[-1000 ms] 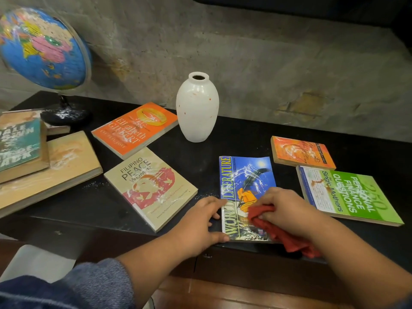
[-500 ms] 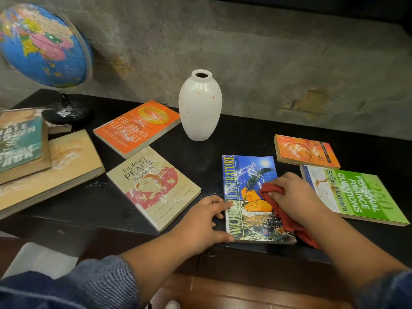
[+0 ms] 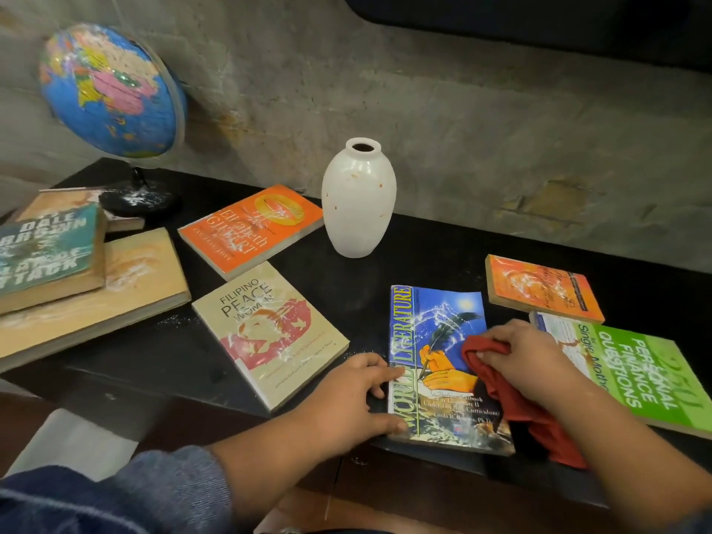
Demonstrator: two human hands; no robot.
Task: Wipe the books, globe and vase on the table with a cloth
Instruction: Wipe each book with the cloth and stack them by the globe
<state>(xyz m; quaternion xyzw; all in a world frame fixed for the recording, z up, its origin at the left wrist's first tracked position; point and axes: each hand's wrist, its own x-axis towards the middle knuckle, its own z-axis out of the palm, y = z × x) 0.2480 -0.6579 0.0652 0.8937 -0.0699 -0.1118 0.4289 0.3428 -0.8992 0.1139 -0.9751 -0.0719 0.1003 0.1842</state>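
On the table (image 3: 424,271), the World Literature book (image 3: 431,325), steadied by a flat left hand (image 3: 346,398), is wiped with the right hand's (image 3: 528,360) gripped cloth (image 3: 516,406), likely upward next.

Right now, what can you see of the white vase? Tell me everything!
The vase is white and shiny, like glazed clay, egg-shaped with a short neck and a dark open mouth. Small orange-brown specks dot its side. It stands upright on the black table, toward the back near the wall, with an orange book lying close on its left. The left hand, the right hand and the red cloth are away from it.
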